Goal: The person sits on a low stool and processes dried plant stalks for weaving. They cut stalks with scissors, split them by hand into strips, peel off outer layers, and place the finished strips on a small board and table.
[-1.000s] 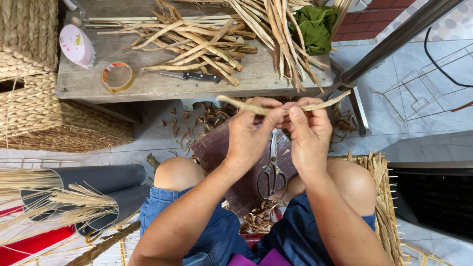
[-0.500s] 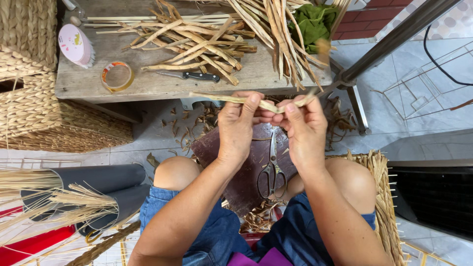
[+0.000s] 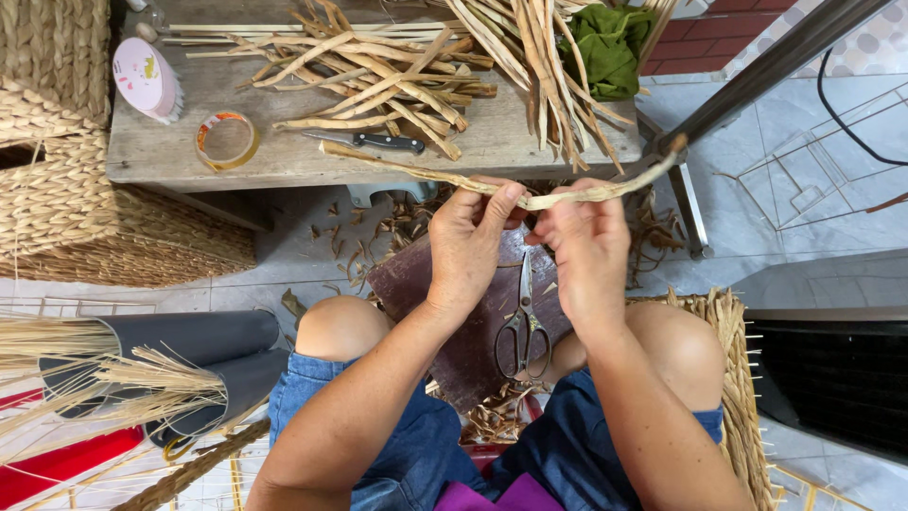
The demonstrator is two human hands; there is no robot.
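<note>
Both hands are up in front of the knees, working one long dried fibre strip [image 3: 492, 186] between them. The left hand [image 3: 470, 248] is pinching the strip near its middle, thumb and forefinger closed on it, and the right hand [image 3: 588, 248] is gripping it just beside, fingers curled round the same piece. The strip is running out to either side, one end pointing toward the desk [image 3: 170, 151], the other rising to the right near a dark metal bar [image 3: 757, 76].

Judging by the layout, the work is well underway but far from finished. A large heap of dried strips [image 3: 378, 66] is lying untouched on the desk, with a second bundle [image 3: 539, 66] fanning out beside a green cloth [image 3: 605, 47]. A black-handled knife [image 3: 369, 142] is resting near the desk's front edge, with a roll of tape [image 3: 227, 140] and a pink brush [image 3: 144, 79] off to the left.

Scissors [image 3: 523, 326] are lying idle on a dark board [image 3: 445, 312] across the lap, and trimmings [image 3: 378, 237] are littering the floor under the desk. Woven baskets [image 3: 57, 189] are sitting at the left, and a woven edge [image 3: 733, 360] is showing by the right knee. Whether this strip has already been trimmed I cannot tell.
</note>
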